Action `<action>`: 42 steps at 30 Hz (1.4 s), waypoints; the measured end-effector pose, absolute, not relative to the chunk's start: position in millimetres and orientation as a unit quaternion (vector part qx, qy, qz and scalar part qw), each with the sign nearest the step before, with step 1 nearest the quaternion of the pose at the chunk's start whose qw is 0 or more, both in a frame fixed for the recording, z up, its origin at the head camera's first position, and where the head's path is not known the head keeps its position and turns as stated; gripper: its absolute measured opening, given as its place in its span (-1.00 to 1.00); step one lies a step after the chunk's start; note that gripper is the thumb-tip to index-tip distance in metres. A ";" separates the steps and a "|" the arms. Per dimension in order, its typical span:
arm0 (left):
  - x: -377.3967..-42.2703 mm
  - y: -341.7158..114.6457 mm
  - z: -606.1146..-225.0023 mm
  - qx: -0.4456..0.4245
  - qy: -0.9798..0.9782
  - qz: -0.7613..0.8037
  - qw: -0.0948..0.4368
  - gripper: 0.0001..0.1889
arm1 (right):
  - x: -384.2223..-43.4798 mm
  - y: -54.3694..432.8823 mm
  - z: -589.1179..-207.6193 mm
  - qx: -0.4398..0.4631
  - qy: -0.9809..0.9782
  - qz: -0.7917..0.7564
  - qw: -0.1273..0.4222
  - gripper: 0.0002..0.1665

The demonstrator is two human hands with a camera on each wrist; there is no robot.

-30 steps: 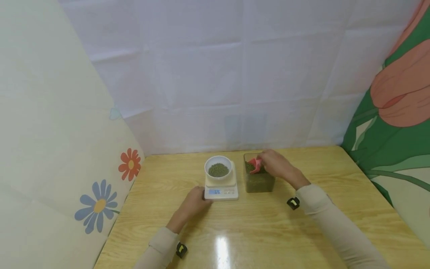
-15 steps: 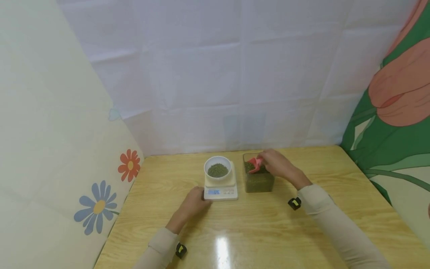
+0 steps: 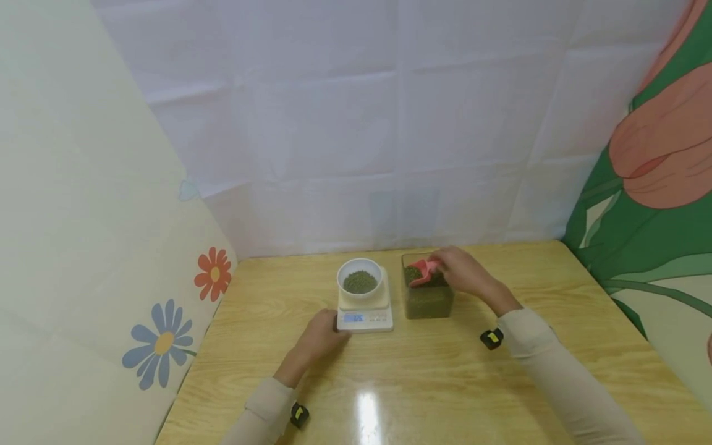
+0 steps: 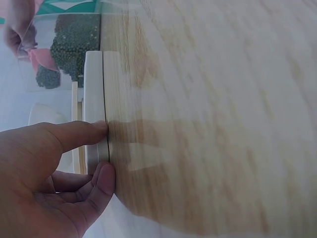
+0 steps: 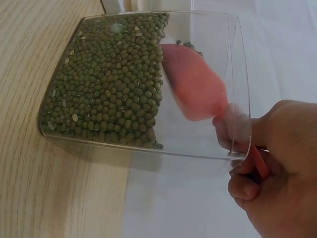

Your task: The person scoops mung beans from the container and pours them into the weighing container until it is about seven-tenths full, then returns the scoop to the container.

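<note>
A white digital kitchen scale with a lit display carries a white bowl of green mung beans. At the scale's front left corner, my left hand holds the edge; in the left wrist view the thumb and curled fingers sit against its side. To the right of the scale stands a clear square container, more than half filled with mung beans. My right hand grips the handle of a pink scoop at the container's rim. The scoop's head is inside, tilted, its tip at the beans.
Everything stands on a wood-grain table. A white cloth hangs behind its back edge. Flower-printed sheets flank it, with a blue flower at left and a pink tulip at right.
My right hand has shifted slightly to the right with the scoop, whose head shows more over the beans. My left hand has stayed at the scale.
</note>
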State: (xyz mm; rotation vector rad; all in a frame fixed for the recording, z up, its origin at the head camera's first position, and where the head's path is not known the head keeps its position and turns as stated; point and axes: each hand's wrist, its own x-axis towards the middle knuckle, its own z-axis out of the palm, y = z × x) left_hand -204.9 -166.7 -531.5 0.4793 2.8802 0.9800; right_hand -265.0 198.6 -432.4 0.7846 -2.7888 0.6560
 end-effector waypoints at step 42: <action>-204.3 -166.1 -531.0 0.158 0.929 0.333 0.035 -0.67 | -259.5 213.8 -443.9 0.213 -0.925 0.305 0.075 -0.71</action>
